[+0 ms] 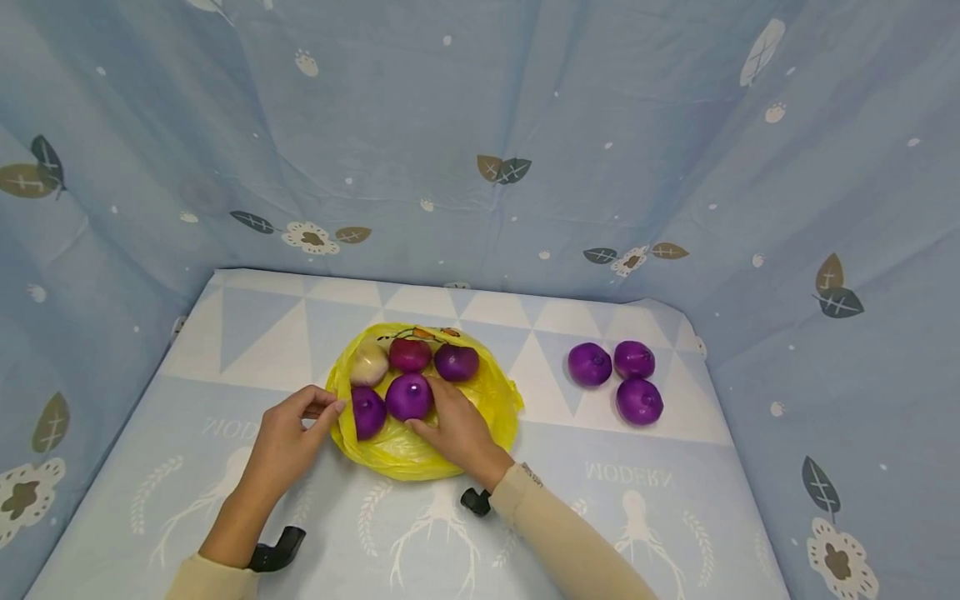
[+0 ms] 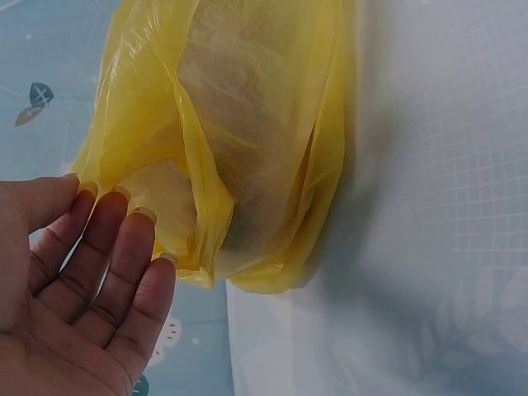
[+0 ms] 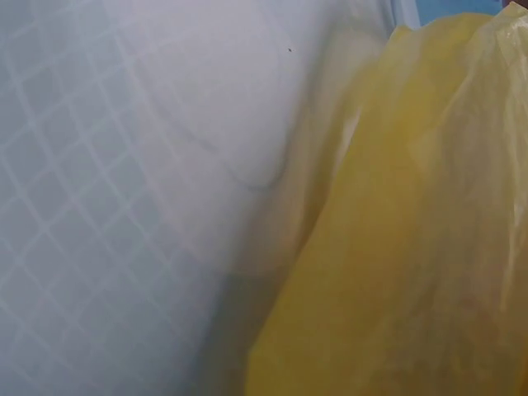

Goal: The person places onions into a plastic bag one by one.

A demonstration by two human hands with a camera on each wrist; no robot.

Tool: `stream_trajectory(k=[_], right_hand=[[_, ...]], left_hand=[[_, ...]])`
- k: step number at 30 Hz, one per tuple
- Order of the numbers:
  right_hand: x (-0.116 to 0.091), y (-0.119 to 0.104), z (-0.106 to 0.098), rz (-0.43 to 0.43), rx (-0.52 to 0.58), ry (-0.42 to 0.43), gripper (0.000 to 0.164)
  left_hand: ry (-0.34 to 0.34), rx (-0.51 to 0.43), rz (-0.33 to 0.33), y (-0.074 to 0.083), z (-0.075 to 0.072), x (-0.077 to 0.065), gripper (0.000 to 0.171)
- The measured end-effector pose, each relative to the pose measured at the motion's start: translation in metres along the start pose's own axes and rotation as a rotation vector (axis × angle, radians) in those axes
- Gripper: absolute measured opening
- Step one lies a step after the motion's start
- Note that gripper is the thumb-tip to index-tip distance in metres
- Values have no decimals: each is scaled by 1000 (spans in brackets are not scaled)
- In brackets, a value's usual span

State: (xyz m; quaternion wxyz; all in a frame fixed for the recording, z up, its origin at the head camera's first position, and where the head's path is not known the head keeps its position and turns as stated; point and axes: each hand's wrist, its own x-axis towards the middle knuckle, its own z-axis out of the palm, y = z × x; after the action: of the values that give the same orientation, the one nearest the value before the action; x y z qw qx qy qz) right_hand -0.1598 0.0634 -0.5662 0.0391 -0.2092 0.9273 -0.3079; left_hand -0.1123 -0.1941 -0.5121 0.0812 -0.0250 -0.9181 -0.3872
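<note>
A yellow plastic bag (image 1: 420, 454) lies open on the table with several round fruits on it: a pale one (image 1: 369, 364), a red one (image 1: 409, 354), a dark purple one (image 1: 457, 362) and two bright purple ones (image 1: 408, 396) (image 1: 367, 412). My right hand (image 1: 423, 405) rests on the bag, thumb and fingers curled round the central purple fruit. My left hand (image 1: 330, 407) touches the bag's left edge. In the left wrist view its straight fingers (image 2: 124, 214) meet the bag's folded rim (image 2: 247, 124). The right wrist view shows only the bag's plastic (image 3: 412, 247).
Three more purple fruits (image 1: 589, 364) (image 1: 634, 359) (image 1: 639, 401) sit in a group on the tablecloth (image 1: 225, 333) to the right of the bag. Blue patterned fabric walls (image 1: 480, 150) enclose the table at the back and both sides.
</note>
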Motion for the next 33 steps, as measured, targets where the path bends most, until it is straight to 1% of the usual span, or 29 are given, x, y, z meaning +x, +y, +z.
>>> stream_trajectory(k=[3,5,11,14,17,20,23,28,30,33], right_hand=[[0,0,-1,-11,3,2,70],[-1,0,-2,-17,12,4,73],[-2,2,-4,-11,42,-3,95],[-4,1,-7,2,46,-20,99],[-8,-3,-15,2,45,-25,97],[-14,-9,-29,-6,32,-26,93],[-23,-14,-46,-20,20,-30,85],[-39,-12,-71,-58,6,-26,73],[-47,-10,-81,-63,-2,-13,71],[-59,-5,-96,-76,-25,35,68]], left_hand=[[0,0,2,1,0,0,10],[0,-1,0,1,-1,0,10],[2,-4,-4,1,-1,0,10],[0,-6,-5,1,-1,0,10],[0,-8,-2,1,-1,0,10],[4,-11,4,1,-2,0,10],[5,-11,11,1,-2,0,10],[6,-3,8,1,-3,0,11],[5,-4,6,1,-3,0,11],[6,-4,6,1,-4,-1,10]])
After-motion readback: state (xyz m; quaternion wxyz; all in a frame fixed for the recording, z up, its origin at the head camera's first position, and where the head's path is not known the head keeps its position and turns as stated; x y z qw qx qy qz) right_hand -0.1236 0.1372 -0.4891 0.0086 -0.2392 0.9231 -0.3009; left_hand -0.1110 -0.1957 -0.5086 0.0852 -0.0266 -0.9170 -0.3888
